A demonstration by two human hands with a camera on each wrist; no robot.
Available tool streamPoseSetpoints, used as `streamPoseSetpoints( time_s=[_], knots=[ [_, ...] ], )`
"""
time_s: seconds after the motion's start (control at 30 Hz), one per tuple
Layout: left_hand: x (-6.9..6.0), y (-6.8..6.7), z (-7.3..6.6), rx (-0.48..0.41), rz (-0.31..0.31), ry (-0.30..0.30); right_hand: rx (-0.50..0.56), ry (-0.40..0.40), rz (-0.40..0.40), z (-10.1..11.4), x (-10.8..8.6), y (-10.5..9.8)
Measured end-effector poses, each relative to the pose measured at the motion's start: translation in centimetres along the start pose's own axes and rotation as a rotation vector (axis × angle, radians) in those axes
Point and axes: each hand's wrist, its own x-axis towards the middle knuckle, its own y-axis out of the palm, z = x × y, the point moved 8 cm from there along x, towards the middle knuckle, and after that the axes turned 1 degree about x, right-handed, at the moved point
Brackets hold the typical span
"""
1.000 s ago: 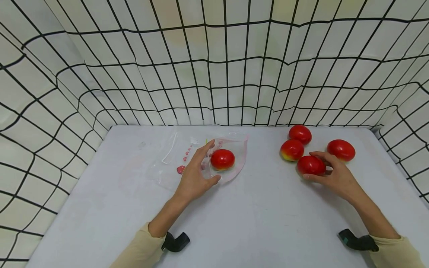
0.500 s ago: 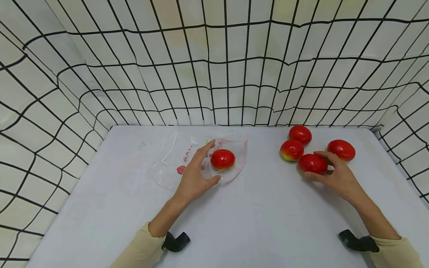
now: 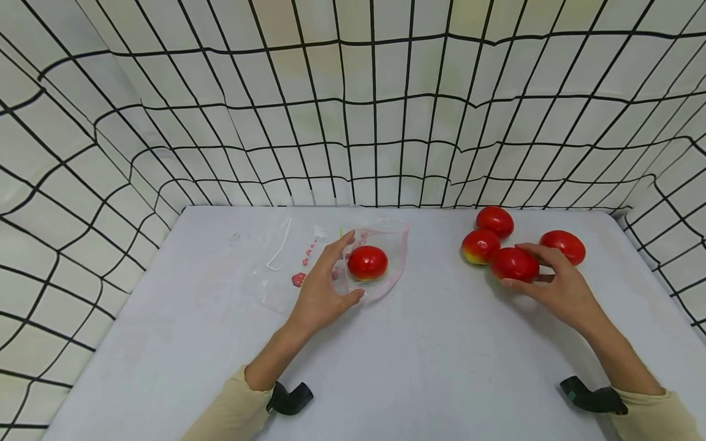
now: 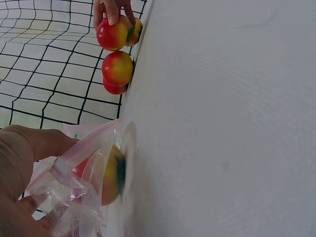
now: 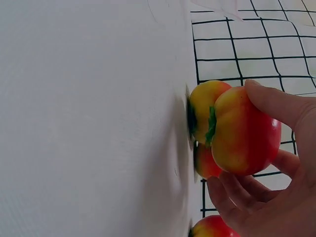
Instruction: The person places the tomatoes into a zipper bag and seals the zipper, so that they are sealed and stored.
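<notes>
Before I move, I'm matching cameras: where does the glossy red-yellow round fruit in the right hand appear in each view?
Head: glossy red-yellow round fruit, right of centre.
Left wrist: the fruit, at the top, left of centre.
Right wrist: the fruit, right of centre.
Shared landmark: black grid netting.

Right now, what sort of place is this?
Probably a recording or test station: a white table, black grid along its far and side edges, and a black device at each wrist.
</notes>
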Motion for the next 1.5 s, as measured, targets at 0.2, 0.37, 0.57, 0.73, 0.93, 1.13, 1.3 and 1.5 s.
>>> streamPoseSetpoints(
  time_s=[0.2, 0.37, 0.57, 0.73, 0.93, 1.13, 1.3, 1.5],
  knots=[
    [0.1, 0.1, 0.0, 0.002, 0.001, -0.003, 0.020, -0.042, -0.026, 0.8, 0.0, 0.2],
    [0.2, 0.1, 0.0, 0.004, 0.001, -0.008, 0.017, -0.065, -0.052, 1.3, -0.1, 0.3],
    [0.2, 0.1, -0.1, 0.000, 0.000, -0.007, 0.038, -0.078, -0.064, 1.9, -0.1, 0.5],
    [0.1, 0.1, -0.1, -0.007, 0.006, -0.018, 0.040, -0.067, -0.059, 2.4, -0.1, 0.7],
    [-0.2, -0.2, -0.2, -0.014, 0.005, -0.046, 0.071, -0.072, -0.042, 3.0, 0.1, 1.1],
    [-0.5, -0.5, -0.3, -0.020, 0.000, -0.088, 0.103, -0.078, -0.022, 3.8, 0.5, 1.8],
    [-0.8, -0.4, -0.7, -0.021, -0.008, -0.132, 0.130, -0.089, -0.006, 4.6, 0.8, 2.5],
    [-1.1, 0.0, -1.3, -0.047, -0.015, -0.160, 0.160, -0.090, 0.025, 5.6, 1.0, 3.4]
  ],
)
